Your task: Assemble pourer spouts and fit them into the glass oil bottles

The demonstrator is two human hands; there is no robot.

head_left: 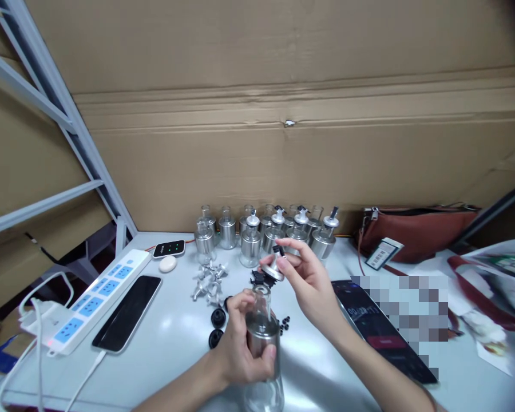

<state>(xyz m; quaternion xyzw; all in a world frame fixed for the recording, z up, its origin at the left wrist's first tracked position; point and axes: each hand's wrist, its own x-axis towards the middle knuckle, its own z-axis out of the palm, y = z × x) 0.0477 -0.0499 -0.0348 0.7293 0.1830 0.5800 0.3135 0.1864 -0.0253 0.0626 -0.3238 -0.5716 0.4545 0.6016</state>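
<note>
My left hand [246,349] is wrapped round a clear glass bottle [264,395] with a brushed metal sleeve, standing nearly upright at the front. In my right hand [313,283] a silver pourer cap [274,269] with a black tip is pinched between thumb and fingers. The cap is tilted just above the bottle's open neck and looks apart from it. Behind my hands, several similar metal-sleeved bottles [227,229] stand in rows. Some of these carry silver caps with black spouts [301,215]; others have bare glass necks.
Loose silver spout parts [210,280], black round stoppers [218,318] and small black pieces [285,325] lie around the bottle. A power strip [98,303] and phone [129,315] are left; a larger dark-screened device [377,326] and brown bag [416,234] are right. Cardboard [240,160] rises behind.
</note>
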